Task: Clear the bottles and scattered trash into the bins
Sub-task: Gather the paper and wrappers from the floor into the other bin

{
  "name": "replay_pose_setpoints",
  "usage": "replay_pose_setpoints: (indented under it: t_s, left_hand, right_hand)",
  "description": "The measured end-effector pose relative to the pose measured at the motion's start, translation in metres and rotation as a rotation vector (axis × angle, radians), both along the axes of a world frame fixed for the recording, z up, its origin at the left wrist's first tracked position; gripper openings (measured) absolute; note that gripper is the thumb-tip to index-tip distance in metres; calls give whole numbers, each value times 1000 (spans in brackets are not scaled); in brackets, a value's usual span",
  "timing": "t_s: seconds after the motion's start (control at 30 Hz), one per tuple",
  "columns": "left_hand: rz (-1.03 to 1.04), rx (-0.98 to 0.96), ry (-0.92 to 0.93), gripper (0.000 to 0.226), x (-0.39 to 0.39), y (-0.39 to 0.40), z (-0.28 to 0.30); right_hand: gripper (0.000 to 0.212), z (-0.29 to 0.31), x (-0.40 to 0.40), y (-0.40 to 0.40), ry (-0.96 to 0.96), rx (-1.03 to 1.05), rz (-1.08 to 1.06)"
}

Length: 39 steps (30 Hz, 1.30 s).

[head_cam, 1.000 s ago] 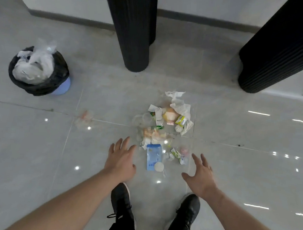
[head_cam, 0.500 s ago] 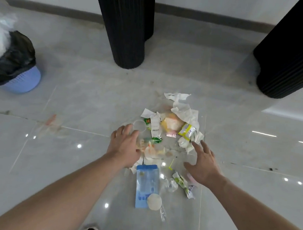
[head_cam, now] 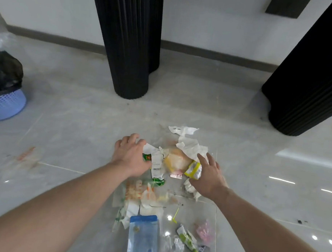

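A heap of trash lies on the grey tiled floor: an orange-yellow wrapped lump (head_cam: 176,160), crumpled white paper (head_cam: 189,143), a yellow-banded wrapper (head_cam: 194,169), a paper receipt (head_cam: 156,165) and a blue pouch (head_cam: 144,239) nearer me. My left hand (head_cam: 131,156) rests palm down on the left side of the heap, fingers spread over a white scrap. My right hand (head_cam: 210,174) hovers at the heap's right side, fingers apart, touching the yellow-banded wrapper. Neither hand visibly holds anything.
A lilac basket bin with a black liner (head_cam: 3,101) stands at the far left edge. Two black ribbed columns (head_cam: 132,43) (head_cam: 314,78) rise behind the heap. A clear plastic wrapper (head_cam: 25,156) lies on the floor to the left. Small wrappers (head_cam: 189,245) lie near my right forearm.
Both hands have moved forward over the heap to its far part; the view has come closer and lower, and my shoes have left the frame.
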<state>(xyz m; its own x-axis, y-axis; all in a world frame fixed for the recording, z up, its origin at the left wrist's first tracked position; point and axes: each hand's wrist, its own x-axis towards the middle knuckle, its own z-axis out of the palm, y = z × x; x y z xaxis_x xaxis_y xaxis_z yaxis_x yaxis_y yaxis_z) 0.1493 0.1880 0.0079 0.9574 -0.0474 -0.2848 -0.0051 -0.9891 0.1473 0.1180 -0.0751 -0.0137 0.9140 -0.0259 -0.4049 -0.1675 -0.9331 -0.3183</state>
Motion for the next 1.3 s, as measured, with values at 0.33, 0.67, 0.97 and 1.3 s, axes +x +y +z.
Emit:
replay_pose_setpoints:
  t_s: [0.33, 0.67, 0.97, 1.3]
  left_hand:
    - [-83, -5, 26, 71, -7, -16, -5]
    - [-137, -22, 19, 70, -9, -41, -13]
    - [-239, 3, 29, 74, 10, -84, -34]
    - [-158, 95, 70, 62, 20, -110, -58]
  right_hand:
    - [111, -38, 27, -9, 91, -74, 112]
    - [49, -46, 4, -41, 67, -50, 90]
    - [34, -34, -19, -79, -34, 52, -47]
    - [42, -29, -20, -90, -6, 109, -55]
